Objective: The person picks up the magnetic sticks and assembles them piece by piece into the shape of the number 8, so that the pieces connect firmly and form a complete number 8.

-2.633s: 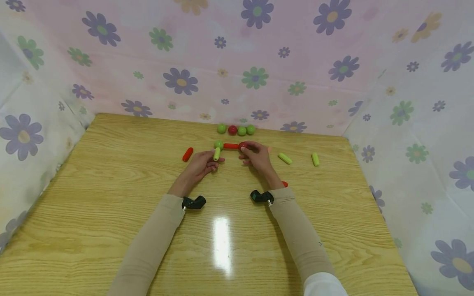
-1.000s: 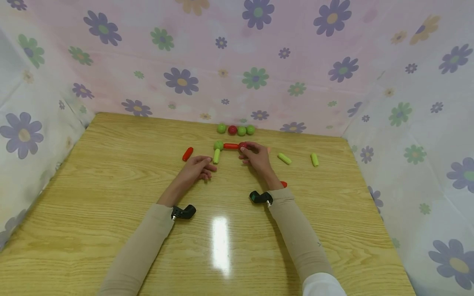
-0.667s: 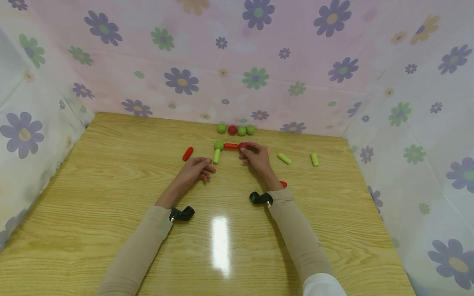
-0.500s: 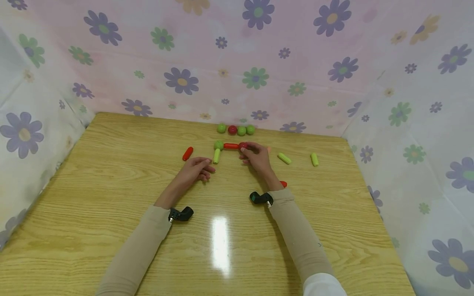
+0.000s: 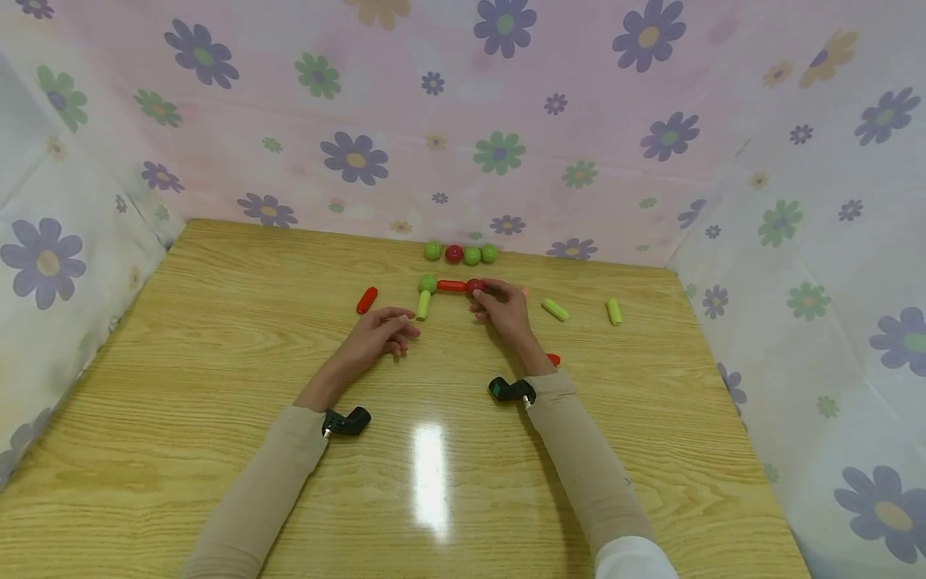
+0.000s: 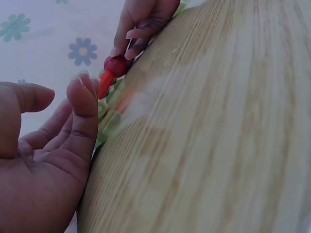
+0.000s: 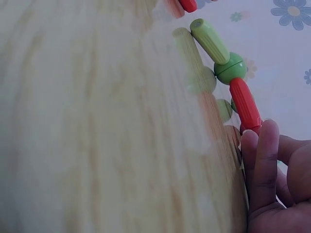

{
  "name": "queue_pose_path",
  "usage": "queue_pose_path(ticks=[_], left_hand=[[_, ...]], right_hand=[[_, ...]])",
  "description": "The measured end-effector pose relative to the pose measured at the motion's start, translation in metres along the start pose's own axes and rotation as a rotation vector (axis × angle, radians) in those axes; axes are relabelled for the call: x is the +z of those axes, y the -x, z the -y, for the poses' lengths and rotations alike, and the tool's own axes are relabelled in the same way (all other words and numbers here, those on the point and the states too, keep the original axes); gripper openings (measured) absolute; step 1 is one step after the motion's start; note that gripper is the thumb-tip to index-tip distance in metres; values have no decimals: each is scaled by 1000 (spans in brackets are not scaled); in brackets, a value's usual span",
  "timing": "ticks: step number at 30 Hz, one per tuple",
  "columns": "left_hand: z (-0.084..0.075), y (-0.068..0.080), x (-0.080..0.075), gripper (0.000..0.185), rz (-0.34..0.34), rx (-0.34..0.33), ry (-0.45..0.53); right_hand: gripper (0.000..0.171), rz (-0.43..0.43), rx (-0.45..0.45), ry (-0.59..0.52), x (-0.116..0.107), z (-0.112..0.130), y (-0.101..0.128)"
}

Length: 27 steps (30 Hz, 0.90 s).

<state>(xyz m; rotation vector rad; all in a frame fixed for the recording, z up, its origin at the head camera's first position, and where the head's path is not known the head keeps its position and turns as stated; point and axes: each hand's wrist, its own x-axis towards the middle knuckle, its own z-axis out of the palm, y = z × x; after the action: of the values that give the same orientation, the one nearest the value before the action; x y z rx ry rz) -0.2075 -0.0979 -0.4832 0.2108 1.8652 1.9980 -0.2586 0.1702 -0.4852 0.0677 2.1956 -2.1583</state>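
Observation:
In the head view my right hand (image 5: pixel 506 312) pinches a dark red ball (image 5: pixel 473 286) at the right end of a small joined piece. From that ball a red rod (image 5: pixel 452 286) runs left to a green ball (image 5: pixel 428 284). A light green rod (image 5: pixel 423 305) sticks out of the green ball toward me, forming a corner. The right wrist view shows the same red rod (image 7: pixel 245 103), green ball (image 7: pixel 230 68) and light green rod (image 7: pixel 210 41) in a chain. My left hand (image 5: pixel 379 331) holds nothing, its fingers loosely bent just left of the light green rod.
A row of green balls (image 5: pixel 473 256) and one red ball (image 5: pixel 454 254) sits at the table's back edge. Left lies a loose red rod (image 5: pixel 366 300). Two light green rods, one nearer (image 5: pixel 555 310), lie right. Another red piece (image 5: pixel 553 359) shows beside my right wrist.
My left hand has let go of the light green rod and drawn back left and toward me. The rod now lies lower, pointing toward me. My right hand has stayed at the red ball.

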Motion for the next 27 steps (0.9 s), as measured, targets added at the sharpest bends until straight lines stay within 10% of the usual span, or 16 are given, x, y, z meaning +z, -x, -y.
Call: queue_pose_path(ticks=[15,27], left_hand=[[5,-28,-12,35,-172,251,61],[-2,-68,-12,35,-281,339,37]], right_hand=[[30,-141,-30,-30,11,-2,14],[25,36,-76,122,33,6,24]])
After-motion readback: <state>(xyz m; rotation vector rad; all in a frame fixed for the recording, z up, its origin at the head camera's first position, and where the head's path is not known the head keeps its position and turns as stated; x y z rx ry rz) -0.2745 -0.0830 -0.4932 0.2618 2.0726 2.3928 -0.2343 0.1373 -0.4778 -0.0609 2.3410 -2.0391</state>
